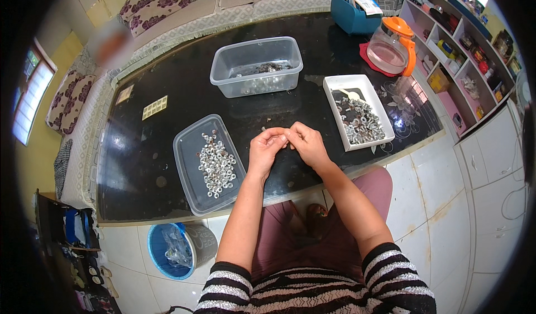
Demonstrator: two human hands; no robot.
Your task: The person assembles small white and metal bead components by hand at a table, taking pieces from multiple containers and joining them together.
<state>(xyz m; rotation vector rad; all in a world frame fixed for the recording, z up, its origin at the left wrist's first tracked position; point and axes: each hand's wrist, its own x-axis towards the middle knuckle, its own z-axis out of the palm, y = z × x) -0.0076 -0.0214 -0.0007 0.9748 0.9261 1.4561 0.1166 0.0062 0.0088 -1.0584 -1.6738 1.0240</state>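
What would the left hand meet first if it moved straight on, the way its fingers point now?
The left hand points up-right, and its fingertips already meet the right hand, so that comes first. Some small part seems pinched between them, but it is too small to tell.

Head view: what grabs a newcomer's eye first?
The left hand and right hand meet fingertip to fingertip over the glossy black table, pinching something too small to identify. Beside them: a clear plastic lid of small silver rings at left, a white rectangular tray of them at right.

Left hand (266, 148) and right hand (306, 142) meet fingertip to fingertip over the black table (167, 79), between a clear lid (192, 185) (holding small metal rings) and a white tray (341, 83).
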